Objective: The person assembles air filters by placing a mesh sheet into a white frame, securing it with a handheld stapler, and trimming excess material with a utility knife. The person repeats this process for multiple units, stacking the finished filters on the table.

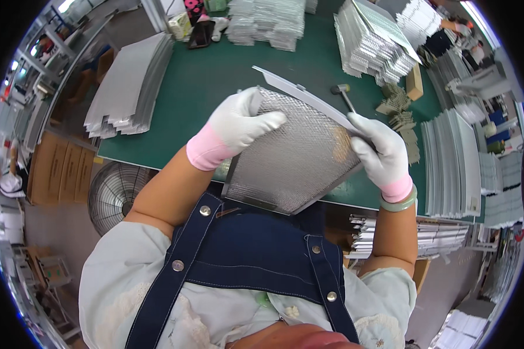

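While it is held tilted, mesh panel [297,157]: silver, above the middle of the green table [204,70], its nearest corner reaching out past the table's near edge toward the wearer's body.
Panel's pointing: one corner aims at the body, the opposite side slants toward the table's far side; width and length look alike at this angle, so I cannot tell its long axis.
Strip [320,107]: pale grey and narrow, along the panel's far side; its long axis slants from the table's far side toward the near right, and its far-left end stands apart from the mesh.
Left hand [239,122]: white glove with pink cuff, pinching the panel's far-left corner, thumb over the mesh face.
Right hand [384,148]: matching glove, thumb and fingers gripping the right corner, at the strip's near end.
Mallet [347,98]: on the table's right half, head toward the far side, handle toward the right hand.
Grey panel stack [128,87]: at the table's left end.
Mesh stacks [265,20]: along the table's far side.
Wooden block [414,82]: near the table's right end.
Wire-caged fan [117,195]: beside the table's near-left corner, below its top.
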`<state>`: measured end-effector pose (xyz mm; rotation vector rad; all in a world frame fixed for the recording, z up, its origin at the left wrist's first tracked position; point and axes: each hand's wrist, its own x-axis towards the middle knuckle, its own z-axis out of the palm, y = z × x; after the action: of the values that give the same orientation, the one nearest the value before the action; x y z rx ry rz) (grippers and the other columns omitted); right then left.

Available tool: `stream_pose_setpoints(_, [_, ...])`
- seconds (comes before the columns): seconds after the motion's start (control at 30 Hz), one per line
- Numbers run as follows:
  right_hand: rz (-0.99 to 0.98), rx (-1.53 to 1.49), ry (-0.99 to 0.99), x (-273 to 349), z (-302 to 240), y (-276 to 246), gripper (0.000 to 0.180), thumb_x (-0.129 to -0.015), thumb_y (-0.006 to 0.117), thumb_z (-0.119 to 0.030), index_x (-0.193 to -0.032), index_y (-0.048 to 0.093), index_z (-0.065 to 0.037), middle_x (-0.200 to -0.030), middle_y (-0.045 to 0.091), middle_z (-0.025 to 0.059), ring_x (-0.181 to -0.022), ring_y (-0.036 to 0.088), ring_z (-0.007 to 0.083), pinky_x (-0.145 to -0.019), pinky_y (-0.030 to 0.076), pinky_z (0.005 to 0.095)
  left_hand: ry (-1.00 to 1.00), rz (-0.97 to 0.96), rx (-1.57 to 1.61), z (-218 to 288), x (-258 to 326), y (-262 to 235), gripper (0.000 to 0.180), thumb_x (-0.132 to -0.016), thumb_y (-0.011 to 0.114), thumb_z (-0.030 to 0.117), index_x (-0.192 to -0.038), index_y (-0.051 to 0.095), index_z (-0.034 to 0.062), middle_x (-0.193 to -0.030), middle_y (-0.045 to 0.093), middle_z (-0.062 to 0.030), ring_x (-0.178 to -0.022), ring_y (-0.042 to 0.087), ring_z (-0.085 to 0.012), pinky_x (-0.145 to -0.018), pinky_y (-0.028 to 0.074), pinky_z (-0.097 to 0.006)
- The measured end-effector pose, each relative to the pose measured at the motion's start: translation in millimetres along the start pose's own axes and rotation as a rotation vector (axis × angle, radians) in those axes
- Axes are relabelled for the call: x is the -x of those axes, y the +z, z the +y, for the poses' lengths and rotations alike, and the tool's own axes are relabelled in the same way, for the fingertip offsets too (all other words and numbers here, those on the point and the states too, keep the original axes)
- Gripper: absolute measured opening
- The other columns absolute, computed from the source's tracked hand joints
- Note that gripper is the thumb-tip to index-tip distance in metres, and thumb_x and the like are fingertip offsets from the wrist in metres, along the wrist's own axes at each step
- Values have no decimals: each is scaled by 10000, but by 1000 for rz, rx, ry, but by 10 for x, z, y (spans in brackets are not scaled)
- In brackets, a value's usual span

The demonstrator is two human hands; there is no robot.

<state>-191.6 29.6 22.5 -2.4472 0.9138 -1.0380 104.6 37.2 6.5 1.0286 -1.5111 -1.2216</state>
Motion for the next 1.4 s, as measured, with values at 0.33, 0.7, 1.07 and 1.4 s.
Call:
stream_pose_setpoints(0.33, [90, -204, 175, -113, -57, -9, 312, -813, 757, 30, -1119, 700, 17, -958, 720, 66, -838, 650, 79, -744, 513, 214, 46, 33, 47, -22, -86, -21, 373, -927, 666, 344, -988, 605, -19, -811, 554, 11, -768, 472, -76, -709, 442, -259])
stream_pose_setpoints(0.7, [94, -250, 166, -74, 39, -7, 286, -801, 768, 22, -1082, 718, 3, -912, 719, 52, -801, 641, 78, -719, 501, 215, 795, 605, -433, -91, -114, 52, 438, -791, 814, 115, -1164, 613, 3, -1085, 650, -144, -985, 649, -220, -799, 538, -336])
stream_pose_setpoints(1.07, [132, -283, 157, -37, 41, 6, 286, -795, 775, 20, -1075, 718, -1, -899, 704, 42, -786, 626, 79, -708, 486, 215, 645, 422, -63, -95, -61, 132, 376, -835, 749, 10, -1184, 608, 3, -1109, 662, -108, -972, 653, -177, -854, 523, -301])
stream_pose_setpoints(1.4, [111, -339, 170, -7, 92, -38, 304, -783, 773, 34, -1080, 718, -5, -889, 697, 41, -772, 617, 83, -692, 478, 219, 861, 307, -511, 142, -128, -150, 263, -850, 657, -11, -1112, 676, 12, -979, 701, -137, -854, 687, -249, -770, 547, -322])
